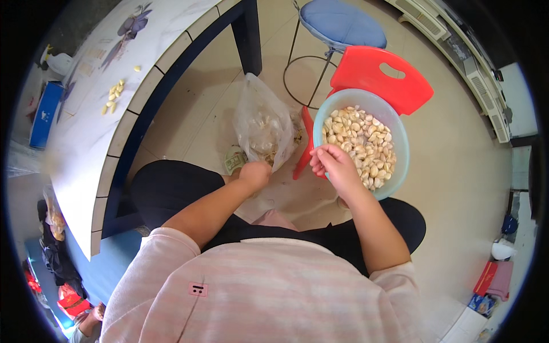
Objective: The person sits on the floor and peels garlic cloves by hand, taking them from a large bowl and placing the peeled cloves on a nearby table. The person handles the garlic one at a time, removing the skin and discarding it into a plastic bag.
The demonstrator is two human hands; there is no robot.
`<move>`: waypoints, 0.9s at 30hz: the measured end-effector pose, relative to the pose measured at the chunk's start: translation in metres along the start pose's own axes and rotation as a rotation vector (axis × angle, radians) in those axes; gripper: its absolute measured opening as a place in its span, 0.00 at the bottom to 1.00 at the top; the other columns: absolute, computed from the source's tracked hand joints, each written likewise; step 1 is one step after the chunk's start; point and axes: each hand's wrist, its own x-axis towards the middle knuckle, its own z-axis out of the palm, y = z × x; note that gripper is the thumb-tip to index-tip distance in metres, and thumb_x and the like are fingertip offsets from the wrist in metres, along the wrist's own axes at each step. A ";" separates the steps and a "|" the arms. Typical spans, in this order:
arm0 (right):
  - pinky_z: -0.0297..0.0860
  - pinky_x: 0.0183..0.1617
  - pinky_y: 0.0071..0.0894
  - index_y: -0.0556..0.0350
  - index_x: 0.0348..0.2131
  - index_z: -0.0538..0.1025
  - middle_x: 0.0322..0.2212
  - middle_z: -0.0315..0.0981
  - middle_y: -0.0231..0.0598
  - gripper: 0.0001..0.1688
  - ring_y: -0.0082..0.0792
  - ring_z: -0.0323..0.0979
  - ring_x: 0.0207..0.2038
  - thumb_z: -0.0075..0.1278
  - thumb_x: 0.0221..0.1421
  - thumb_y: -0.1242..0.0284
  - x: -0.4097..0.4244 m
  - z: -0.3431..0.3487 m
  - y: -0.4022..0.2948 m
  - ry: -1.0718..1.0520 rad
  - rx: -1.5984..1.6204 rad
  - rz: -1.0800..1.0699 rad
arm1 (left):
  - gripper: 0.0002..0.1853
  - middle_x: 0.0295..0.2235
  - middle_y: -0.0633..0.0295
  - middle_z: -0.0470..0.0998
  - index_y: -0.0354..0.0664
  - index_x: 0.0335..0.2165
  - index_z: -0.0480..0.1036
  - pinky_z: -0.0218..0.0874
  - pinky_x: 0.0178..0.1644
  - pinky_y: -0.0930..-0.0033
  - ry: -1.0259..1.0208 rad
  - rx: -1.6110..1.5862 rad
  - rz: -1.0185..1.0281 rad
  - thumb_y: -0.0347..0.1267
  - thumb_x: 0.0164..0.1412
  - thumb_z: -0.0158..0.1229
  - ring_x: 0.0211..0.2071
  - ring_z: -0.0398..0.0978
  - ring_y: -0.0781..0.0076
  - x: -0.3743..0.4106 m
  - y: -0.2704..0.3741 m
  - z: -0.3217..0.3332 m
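Observation:
My left hand (256, 176) is curled at the near rim of a translucent plastic bag (263, 115) with scraps inside it. Its fingertips are hidden, so I cannot tell whether it grips the bag. Over the near left rim of a pale blue plastic basin (403, 158) is my right hand (334, 165), thumb pressed to curled fingers. Anything pinched there is too small to make out. Many unpeeled garlic cloves (360, 137) fill the basin, which rests on a small red plastic chair (377, 75).
On the left, a marble-patterned table (81, 163) bears several peeled garlic cloves (113, 94) and one apart. A dark table leg (248, 43) and a round stool with a blue cushion (343, 23) stand ahead. Another person's hand (98, 311) shows at lower left.

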 end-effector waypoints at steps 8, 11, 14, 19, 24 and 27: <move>0.61 0.30 0.15 0.57 0.32 0.70 0.23 0.67 0.29 0.11 0.18 0.64 0.25 0.39 0.56 0.69 -0.028 -0.010 -0.012 0.000 0.034 -0.127 | 0.12 0.31 0.55 0.76 0.40 0.28 0.75 0.65 0.36 0.61 -0.377 0.288 0.030 0.35 0.46 0.52 0.34 0.74 0.58 -0.029 0.033 -0.001; 0.61 0.29 0.15 0.56 0.32 0.70 0.23 0.67 0.28 0.10 0.17 0.64 0.26 0.40 0.56 0.69 -0.044 -0.020 -0.008 0.052 0.046 -0.134 | 0.16 0.32 0.54 0.76 0.40 0.29 0.75 0.65 0.37 0.61 -0.319 0.175 -0.052 0.41 0.46 0.54 0.34 0.74 0.58 -0.020 0.065 -0.019; 0.61 0.29 0.16 0.57 0.31 0.70 0.23 0.67 0.28 0.11 0.17 0.63 0.25 0.40 0.56 0.69 -0.054 -0.031 -0.003 0.087 0.065 -0.175 | 0.19 0.32 0.54 0.75 0.41 0.29 0.75 0.65 0.37 0.60 -0.218 0.106 -0.141 0.46 0.46 0.55 0.35 0.74 0.58 -0.001 0.075 -0.009; 0.61 0.30 0.17 0.57 0.31 0.71 0.23 0.67 0.28 0.11 0.18 0.63 0.26 0.40 0.56 0.69 -0.054 -0.045 0.000 0.156 0.054 -0.118 | 0.18 0.33 0.54 0.76 0.41 0.30 0.75 0.65 0.37 0.61 -0.272 0.075 -0.159 0.44 0.47 0.54 0.36 0.74 0.59 0.024 0.061 0.012; 0.62 0.32 0.18 0.56 0.31 0.71 0.24 0.67 0.28 0.11 0.18 0.64 0.27 0.41 0.56 0.68 -0.041 -0.049 -0.007 0.118 0.046 -0.108 | 0.11 0.30 0.58 0.75 0.46 0.30 0.75 0.63 0.36 0.58 -0.007 -0.178 -0.080 0.38 0.51 0.50 0.33 0.72 0.57 0.033 0.056 0.028; 0.62 0.32 0.18 0.57 0.32 0.71 0.24 0.67 0.29 0.11 0.19 0.64 0.27 0.40 0.56 0.68 -0.031 -0.049 -0.017 0.074 0.060 -0.120 | 0.09 0.28 0.59 0.74 0.48 0.28 0.75 0.62 0.34 0.57 0.086 -0.176 0.173 0.36 0.51 0.49 0.31 0.71 0.56 0.033 0.047 0.017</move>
